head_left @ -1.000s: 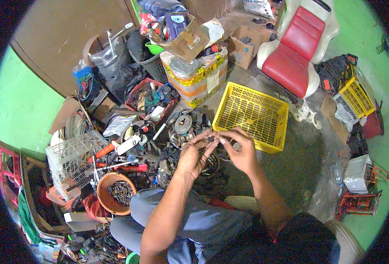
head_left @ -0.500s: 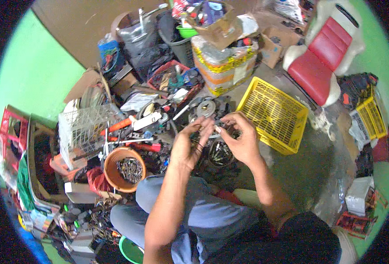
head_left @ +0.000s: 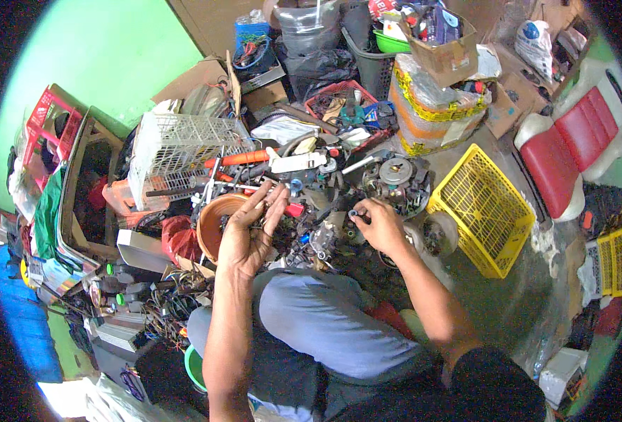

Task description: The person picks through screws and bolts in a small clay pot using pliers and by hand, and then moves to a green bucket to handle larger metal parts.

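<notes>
My left hand [head_left: 251,243] is raised, palm turned up and fingers stretched out, in front of the orange-brown bucket [head_left: 216,221]. Whether small bits lie among its fingers is too blurred to tell. The hand covers much of that bucket's mouth. My right hand [head_left: 380,226] pinches a small dark cylindrical part [head_left: 354,214] between thumb and fingertips, over the heap of loose metal parts [head_left: 319,239]. Just beyond it sits a round grey metal disc-shaped part [head_left: 396,171]. A round container [head_left: 439,234] with small pieces in it stands to the right of this hand.
A yellow plastic crate [head_left: 485,211] lies at the right, with a red and white seat [head_left: 571,151] farther back. A white wire basket [head_left: 184,151] stands at the left. Behind are a taped bundle [head_left: 434,105], a cardboard box [head_left: 448,60] and a red tray [head_left: 339,91] of parts.
My hands were close together and are now apart. The left has moved left to the orange-brown bucket, its fingers spread. The view has swung left.
</notes>
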`<action>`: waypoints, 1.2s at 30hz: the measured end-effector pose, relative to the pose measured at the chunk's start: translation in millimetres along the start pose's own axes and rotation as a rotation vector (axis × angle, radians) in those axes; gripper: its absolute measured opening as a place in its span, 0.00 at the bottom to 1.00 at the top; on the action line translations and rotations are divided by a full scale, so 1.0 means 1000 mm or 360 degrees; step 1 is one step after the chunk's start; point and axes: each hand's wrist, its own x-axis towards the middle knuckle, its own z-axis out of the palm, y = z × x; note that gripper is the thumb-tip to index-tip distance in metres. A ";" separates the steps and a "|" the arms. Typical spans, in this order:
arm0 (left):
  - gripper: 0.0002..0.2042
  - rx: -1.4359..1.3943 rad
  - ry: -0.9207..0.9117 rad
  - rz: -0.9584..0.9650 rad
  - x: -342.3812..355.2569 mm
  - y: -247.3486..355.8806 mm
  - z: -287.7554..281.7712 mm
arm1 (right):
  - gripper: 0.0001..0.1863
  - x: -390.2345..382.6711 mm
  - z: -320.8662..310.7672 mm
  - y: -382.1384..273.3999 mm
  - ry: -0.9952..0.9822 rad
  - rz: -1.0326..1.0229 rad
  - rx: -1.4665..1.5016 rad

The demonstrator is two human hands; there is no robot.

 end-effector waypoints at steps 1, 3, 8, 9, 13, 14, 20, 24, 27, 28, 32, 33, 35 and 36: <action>0.24 -0.0056 0.0033 0.0021 -0.001 0.001 -0.006 | 0.11 0.000 0.006 0.004 -0.0032 0.0059 -0.0048; 0.27 -0.0188 0.0086 0.0055 0.002 -0.002 -0.018 | 0.12 0.001 0.009 0.011 -0.0046 0.0051 -0.0066; 0.21 -0.0336 0.0109 -0.0048 0.020 -0.001 -0.030 | 0.12 0.010 -0.002 -0.008 0.0007 0.0054 0.0004; 0.21 -0.0340 0.0090 -0.0064 0.024 -0.002 -0.030 | 0.12 0.013 -0.005 -0.013 0.0040 0.0047 -0.0020; 0.21 -0.0330 0.0017 -0.0143 0.037 -0.007 -0.026 | 0.13 0.026 -0.022 -0.028 -0.0244 0.0130 -0.0428; 0.21 -0.0364 -0.0040 -0.0166 0.038 -0.006 -0.027 | 0.15 0.027 -0.021 -0.029 -0.0349 0.0173 -0.0482; 0.26 -0.0509 -0.0277 -0.0059 0.031 0.011 -0.034 | 0.11 0.050 -0.021 -0.071 -0.0009 -0.0034 -0.0229; 0.26 -0.0457 -0.0312 0.0070 0.018 0.026 -0.046 | 0.09 0.078 -0.029 -0.157 0.0154 -0.0318 0.0062; 0.25 -0.0588 -0.0392 -0.0031 0.011 0.041 -0.050 | 0.09 0.098 -0.029 -0.205 0.0157 -0.0522 0.0132; 0.27 -0.0594 -0.0373 -0.0007 0.009 0.045 -0.054 | 0.09 0.104 -0.026 -0.219 0.0167 -0.0615 0.0163; 0.31 -0.0814 -0.0380 0.0063 -0.005 0.061 -0.070 | 0.09 0.122 -0.008 -0.274 0.0119 -0.0843 0.0224; 0.31 -0.0837 -0.0384 0.0099 -0.010 0.065 -0.071 | 0.09 0.124 0.000 -0.280 0.0066 -0.0850 0.0239; 0.32 -0.0884 -0.0388 0.0172 -0.018 0.072 -0.073 | 0.09 0.126 0.017 -0.290 -0.0047 -0.0862 0.0268; 0.34 -0.0873 -0.0318 0.0218 -0.023 0.076 -0.074 | 0.09 0.124 0.028 -0.290 -0.0067 -0.0920 0.0318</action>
